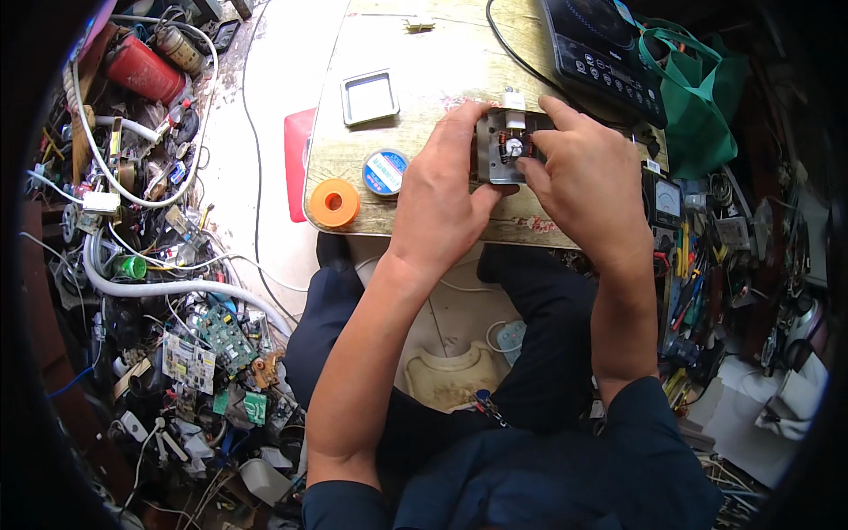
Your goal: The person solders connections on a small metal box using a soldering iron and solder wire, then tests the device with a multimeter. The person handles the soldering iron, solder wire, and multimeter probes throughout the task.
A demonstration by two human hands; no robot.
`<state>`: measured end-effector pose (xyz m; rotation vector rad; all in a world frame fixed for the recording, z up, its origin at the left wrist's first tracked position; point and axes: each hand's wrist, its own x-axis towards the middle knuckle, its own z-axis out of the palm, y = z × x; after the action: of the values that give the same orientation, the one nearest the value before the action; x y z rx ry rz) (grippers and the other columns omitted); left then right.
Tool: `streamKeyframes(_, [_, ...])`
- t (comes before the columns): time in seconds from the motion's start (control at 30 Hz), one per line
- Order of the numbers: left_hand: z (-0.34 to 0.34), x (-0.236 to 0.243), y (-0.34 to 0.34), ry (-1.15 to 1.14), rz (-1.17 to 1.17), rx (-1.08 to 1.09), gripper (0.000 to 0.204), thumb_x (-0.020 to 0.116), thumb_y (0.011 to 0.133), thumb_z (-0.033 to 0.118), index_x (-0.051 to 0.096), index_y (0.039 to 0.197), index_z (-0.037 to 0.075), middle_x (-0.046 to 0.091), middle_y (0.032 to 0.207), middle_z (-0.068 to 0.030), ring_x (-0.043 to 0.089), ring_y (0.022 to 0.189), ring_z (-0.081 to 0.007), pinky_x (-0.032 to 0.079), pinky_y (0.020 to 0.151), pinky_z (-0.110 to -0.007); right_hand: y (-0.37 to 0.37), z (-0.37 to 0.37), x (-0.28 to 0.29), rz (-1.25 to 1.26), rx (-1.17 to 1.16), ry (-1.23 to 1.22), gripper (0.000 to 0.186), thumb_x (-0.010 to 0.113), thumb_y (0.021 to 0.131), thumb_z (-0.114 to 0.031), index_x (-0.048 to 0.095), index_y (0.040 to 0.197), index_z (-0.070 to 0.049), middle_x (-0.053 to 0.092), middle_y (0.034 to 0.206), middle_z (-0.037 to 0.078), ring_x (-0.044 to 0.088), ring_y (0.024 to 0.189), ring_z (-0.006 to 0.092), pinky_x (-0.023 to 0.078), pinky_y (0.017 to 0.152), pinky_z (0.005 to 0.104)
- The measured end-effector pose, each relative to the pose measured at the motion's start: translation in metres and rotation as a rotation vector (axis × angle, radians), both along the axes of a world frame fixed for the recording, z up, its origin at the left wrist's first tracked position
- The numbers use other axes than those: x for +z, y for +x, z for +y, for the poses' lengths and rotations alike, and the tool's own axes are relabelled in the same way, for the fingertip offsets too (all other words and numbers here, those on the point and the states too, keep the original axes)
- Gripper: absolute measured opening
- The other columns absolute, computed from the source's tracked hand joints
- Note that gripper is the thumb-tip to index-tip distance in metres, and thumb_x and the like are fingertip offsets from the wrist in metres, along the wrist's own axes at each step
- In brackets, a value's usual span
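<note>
A small open metal case sits near the table's front edge. Inside it are what look like copper coils and a white part. My left hand is closed around the case's left side, fingers along the far edge and thumb at the near edge. My right hand is at the right side, its thumb and forefinger pinched over the inside of the case by the white part. Whatever lies between those fingertips is too small to make out. A white block with metal prongs shows at the case's far end.
On the wooden table lie an orange spool, a round blue-labelled tin, a square frame and a black induction cooker. A green bag hangs at right, above an analog meter. Circuit boards and cables crowd the left.
</note>
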<state>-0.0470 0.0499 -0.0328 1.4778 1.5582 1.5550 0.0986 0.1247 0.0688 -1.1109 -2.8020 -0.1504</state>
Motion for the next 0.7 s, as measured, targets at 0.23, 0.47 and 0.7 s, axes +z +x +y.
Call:
streamKeyframes(0.23, [0.0003,-0.0025,-0.0018,0.001,-0.02,-0.011,0.08,0.089,0.076,-0.001,0.05,0.146,-0.001,0.066,0.133,-0.027,0.066,0.121,-0.0484,0.056,0.103,-0.05,-0.0009,0.0024,-0.0017,0.017,0.043,0.009,0.017,0.081,0.084,-0.018,0.079,0.079,-0.002,0.075,0.127,0.018,0.076,0.089,0.0343,0.061,0.078,0.0458])
streamKeyframes(0.47, [0.0018,-0.0043,-0.0022,0.015,-0.019,0.004,0.078,0.089,0.078,0.0,0.05,0.146,-0.002,0.067,0.131,-0.0272,0.068,0.118,-0.0471,0.058,0.099,-0.049,-0.0033,0.0025,0.002,-0.021,0.016,-0.033,0.016,0.083,0.083,-0.016,0.077,0.086,-0.002,0.072,0.141,0.017,0.076,0.096,0.0363,0.061,0.082,0.0458])
streamKeyframes(0.7, [0.0023,-0.001,-0.0029,-0.014,-0.07,0.0,0.078,0.09,0.078,0.001,0.051,0.146,-0.002,0.067,0.13,-0.0272,0.07,0.115,-0.0455,0.059,0.097,-0.047,0.0039,0.0045,0.001,0.012,-0.03,-0.041,0.027,0.088,0.08,-0.02,0.079,0.098,-0.002,0.072,0.142,0.015,0.075,0.11,0.0347,0.06,0.09,0.0435])
